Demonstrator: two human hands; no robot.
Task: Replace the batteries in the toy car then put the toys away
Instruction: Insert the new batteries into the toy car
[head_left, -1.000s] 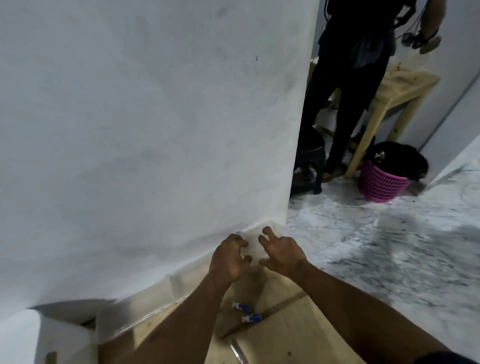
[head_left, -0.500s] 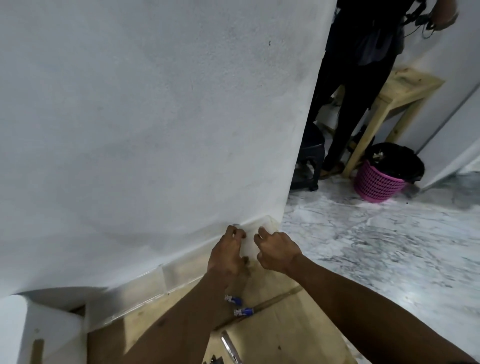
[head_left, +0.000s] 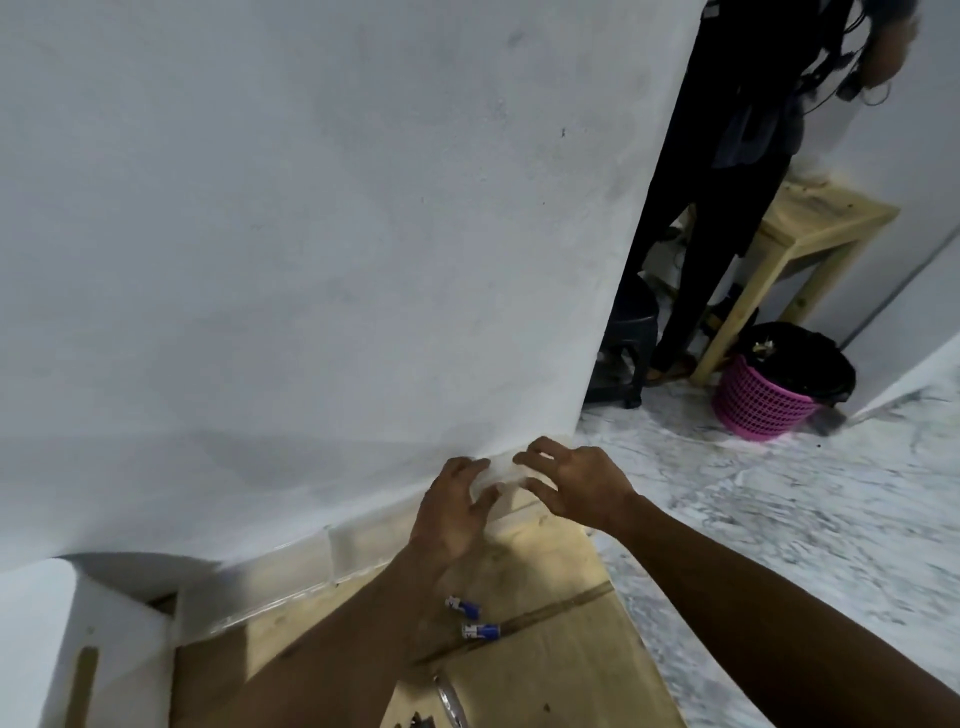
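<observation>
Clear plastic box (head_left: 358, 544) against rough white wall (head_left: 311, 234), my left hand (head_left: 454, 512) bent on its blurred end, grip I cannot tell, my right hand (head_left: 577, 483) splayed, loose, two blue cylindrical batteries (head_left: 480, 630) on scuffed wooden table (head_left: 550, 654) by my left wrist.

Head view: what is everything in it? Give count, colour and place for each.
wall: one, white, left and centre
near table: one, light wood, bottom centre
batteries: two, blue and silver, on the near table by the left forearm
clear box: one, see-through, on the near table against the wall
floor: one, grey-white marble, right
basket: one, pink with black liner, on the floor, right
far table: one, light wood, top right
stool: one, black, beside the standing person
person: one, dark clothes, top right
left hand: at the clear box's corner, grip unclear
right hand: same corner, grip unclear
</observation>
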